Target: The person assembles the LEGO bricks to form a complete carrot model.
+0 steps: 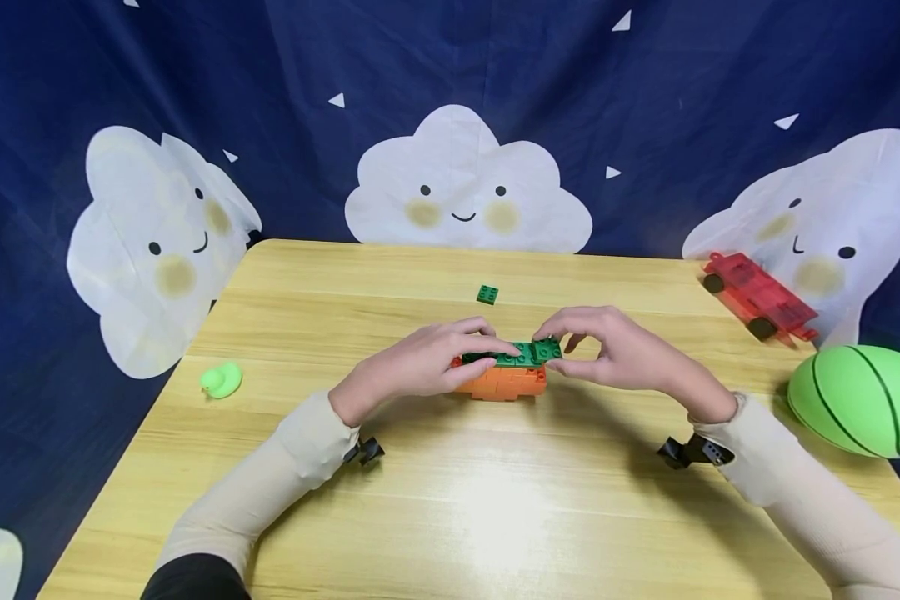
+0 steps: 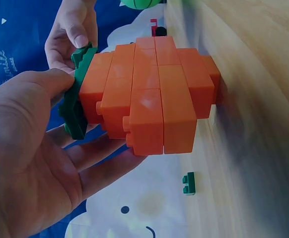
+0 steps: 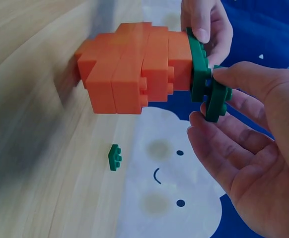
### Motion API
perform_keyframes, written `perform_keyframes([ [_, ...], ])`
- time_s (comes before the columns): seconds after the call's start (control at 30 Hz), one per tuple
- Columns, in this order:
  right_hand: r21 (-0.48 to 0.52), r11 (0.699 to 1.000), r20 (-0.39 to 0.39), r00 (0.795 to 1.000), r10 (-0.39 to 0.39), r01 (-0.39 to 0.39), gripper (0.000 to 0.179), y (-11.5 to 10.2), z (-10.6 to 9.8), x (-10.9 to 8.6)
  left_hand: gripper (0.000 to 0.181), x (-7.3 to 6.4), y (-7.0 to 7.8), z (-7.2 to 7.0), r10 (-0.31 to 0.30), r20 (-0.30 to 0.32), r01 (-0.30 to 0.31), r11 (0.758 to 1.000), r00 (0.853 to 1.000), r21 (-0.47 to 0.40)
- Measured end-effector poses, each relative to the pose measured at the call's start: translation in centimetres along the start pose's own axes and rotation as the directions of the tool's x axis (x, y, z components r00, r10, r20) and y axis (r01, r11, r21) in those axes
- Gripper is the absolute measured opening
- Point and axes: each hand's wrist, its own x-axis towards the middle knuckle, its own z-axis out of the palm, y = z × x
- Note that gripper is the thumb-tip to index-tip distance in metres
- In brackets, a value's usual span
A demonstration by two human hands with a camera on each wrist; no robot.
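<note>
An orange toy-brick build [image 1: 504,383], topped by a layer of green bricks [image 3: 198,64], stands on the wooden table in front of me. My left hand [image 1: 435,360] holds it from the left, thumb at the green top and fingers along the far side of the orange bricks [image 2: 149,89]. Between thumb and fingers my right hand [image 1: 607,346] pinches a small green brick [image 3: 216,101]. That brick sits at the right end of the green layer, slightly tilted; whether it is locked on, I cannot tell. Behind the build lies a loose green brick [image 1: 487,294], studs up.
A small green toy duck [image 1: 222,380] is at the table's left edge. On the right are a translucent red toy car chassis [image 1: 765,293] with black wheels and a large green ball [image 1: 862,402] with dark lines. A blue cloud-print curtain [image 1: 300,67] hangs behind the table.
</note>
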Motion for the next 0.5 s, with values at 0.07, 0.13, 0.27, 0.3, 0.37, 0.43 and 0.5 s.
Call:
perform_keyframes([
  [0.07, 0.0, 1.0, 0.003, 1.0, 0.001, -0.001, 0.036, -0.12, 0.11, 0.01, 0.034, 0.01, -0.02, -0.03, 0.002, 0.004, -0.002, 1.0, 1.0, -0.004],
  [0.13, 0.002, 1.0, 0.003, 1.0, 0.005, -0.005, 0.036, -0.16, 0.2, 0.05, 0.034, 0.01, -0.03, -0.06, 0.001, 0.008, -0.001, 1.0, 1.0, -0.012],
  [0.27, 0.0, 1.0, 0.002, 1.0, 0.006, -0.006, 0.035, -0.17, 0.37, 0.13, 0.033, 0.01, -0.06, -0.06, 0.003, 0.012, -0.002, 1.0, 1.0, -0.027],
  [0.3, -0.003, 1.0, 0.001, 1.0, 0.006, -0.006, 0.035, -0.16, 0.41, 0.16, 0.033, 0.02, -0.07, -0.05, 0.005, 0.012, -0.004, 1.0, 1.0, -0.03],
  [0.37, -0.006, 1.0, 0.001, 1.0, -0.001, 0.001, 0.035, -0.15, 0.51, 0.17, 0.033, 0.04, -0.11, -0.04, 0.008, 0.012, -0.008, 0.999, 1.0, -0.033],
  [0.43, -0.006, 1.0, 0.002, 1.0, -0.011, 0.011, 0.035, -0.13, 0.61, 0.19, 0.033, 0.06, -0.13, -0.03, 0.011, 0.012, -0.011, 0.999, 1.0, -0.036],
  [0.5, -0.007, 1.0, 0.001, 1.0, -0.022, 0.022, 0.035, -0.13, 0.76, 0.2, 0.033, 0.07, -0.15, -0.05, 0.012, 0.01, -0.011, 0.999, 1.0, -0.038],
])
